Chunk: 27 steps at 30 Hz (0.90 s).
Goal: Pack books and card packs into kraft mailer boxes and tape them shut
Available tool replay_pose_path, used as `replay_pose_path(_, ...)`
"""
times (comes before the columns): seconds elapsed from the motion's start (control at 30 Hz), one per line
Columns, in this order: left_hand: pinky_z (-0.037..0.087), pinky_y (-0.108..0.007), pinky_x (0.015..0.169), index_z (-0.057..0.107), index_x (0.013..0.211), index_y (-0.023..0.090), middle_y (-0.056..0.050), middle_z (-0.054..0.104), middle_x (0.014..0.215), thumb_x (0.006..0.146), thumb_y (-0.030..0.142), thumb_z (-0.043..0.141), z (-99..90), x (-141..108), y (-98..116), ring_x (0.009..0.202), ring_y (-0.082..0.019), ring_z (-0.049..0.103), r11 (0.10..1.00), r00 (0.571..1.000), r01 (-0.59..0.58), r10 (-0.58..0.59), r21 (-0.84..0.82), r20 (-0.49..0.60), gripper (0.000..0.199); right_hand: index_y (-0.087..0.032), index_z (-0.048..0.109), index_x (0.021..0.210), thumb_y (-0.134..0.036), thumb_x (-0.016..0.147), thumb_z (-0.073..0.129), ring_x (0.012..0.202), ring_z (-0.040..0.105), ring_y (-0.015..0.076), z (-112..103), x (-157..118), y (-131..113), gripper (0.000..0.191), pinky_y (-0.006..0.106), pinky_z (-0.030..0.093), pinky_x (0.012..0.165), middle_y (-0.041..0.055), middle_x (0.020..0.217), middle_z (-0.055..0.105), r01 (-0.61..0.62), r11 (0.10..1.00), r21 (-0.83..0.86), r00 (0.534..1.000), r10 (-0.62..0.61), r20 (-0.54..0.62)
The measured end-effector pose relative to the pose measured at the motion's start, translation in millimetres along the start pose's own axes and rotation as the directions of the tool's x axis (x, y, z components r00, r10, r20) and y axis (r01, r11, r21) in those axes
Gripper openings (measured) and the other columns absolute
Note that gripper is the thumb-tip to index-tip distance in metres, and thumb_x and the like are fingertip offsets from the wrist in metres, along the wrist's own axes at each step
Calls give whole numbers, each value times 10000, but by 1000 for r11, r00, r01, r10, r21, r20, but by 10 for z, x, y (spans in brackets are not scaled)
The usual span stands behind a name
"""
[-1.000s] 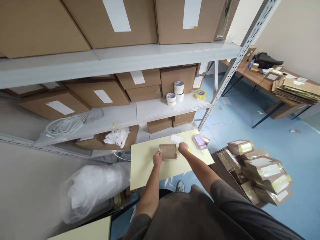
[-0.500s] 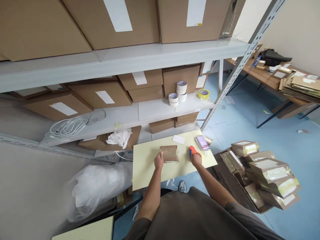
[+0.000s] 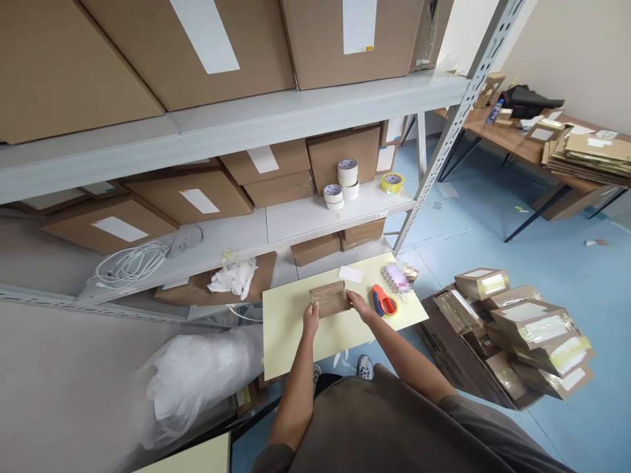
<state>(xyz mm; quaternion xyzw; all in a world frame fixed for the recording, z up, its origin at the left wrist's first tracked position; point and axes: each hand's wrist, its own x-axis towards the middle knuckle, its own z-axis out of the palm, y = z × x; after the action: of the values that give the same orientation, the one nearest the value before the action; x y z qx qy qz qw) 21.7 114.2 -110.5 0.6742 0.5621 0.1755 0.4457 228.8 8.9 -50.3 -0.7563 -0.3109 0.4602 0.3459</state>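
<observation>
Flat-sided brown cardboard box (image 3: 330, 299), hand-held

1 head-worn camera looks forward and down from above.

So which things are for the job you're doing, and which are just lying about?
For the job:
- small cardboard box, in my left hand and right hand
- probably the tape dispenser on the table

Seemingly lying about:
- coiled white cable
- black bag
</observation>
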Motion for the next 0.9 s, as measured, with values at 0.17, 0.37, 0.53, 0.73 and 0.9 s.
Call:
replay_pose_path(0.17, 536, -296, 1061, 574, 1532, 220, -124, 671, 1477, 988, 340, 621, -93, -106, -215, 1334, -243, 658, 993, 999, 32, -31, -111, 8, 558, -278, 407, 1633, -613, 1078, 151, 1455, 521, 211, 68, -45, 162, 697, 348, 465, 1094, 117, 1573, 575, 32, 969, 245, 999, -41, 32)
replay_pose_path(0.37, 508, -311, 1113, 444, 1627, 204, -166, 414, 1692, 896, 288, 737, 104, -279, -495, 1493, -284, 516, 940, 984, 160, -129, -301, 120, 792, -254, 532, 1561, -650, 998, 438, 1524, 435, 272, 440, 12, 524, 695, 428, 426, 1171, 93, 1674, 462, -101, 937, 333, 994, 84, 64)
replay_pose_path(0.53, 499, -380, 1136, 527, 1567, 180, -182, 525, 1614, 894, 347, 728, 3, -223, -619, 1417, -304, 590, 951, 993, 116, -109, -285, 41, 722, -262, 677, 1430, -653, 864, 664, 1496, 475, 307, 611, 113, 656, 688, 454, 354, 1242, 86, 1572, 591, -50, 918, 392, 998, 62, -18)
replay_pose_path(0.73, 450, -410, 1188, 688, 1413, 157, -165, 673, 1453, 919, 259, 602, -303, -147, -687, 1383, -297, 611, 1000, 995, -14, 15, -7, 95, 512, -242, 753, 1296, -601, 869, 636, 1412, 573, 329, 945, 249, 626, 570, 476, 398, 1224, 94, 1462, 684, 59, 945, 322, 996, -35, -79)
replay_pose_path(0.9, 423, -372, 1211, 703, 1397, 177, -133, 650, 1494, 890, 187, 569, -457, -173, -753, 1403, -265, 595, 995, 981, -81, 68, 65, 179, 525, -204, 639, 1440, -455, 936, 547, 1273, 684, 303, 1208, 390, 529, 571, 427, 529, 1092, 130, 1443, 684, 18, 991, 131, 976, 11, -217)
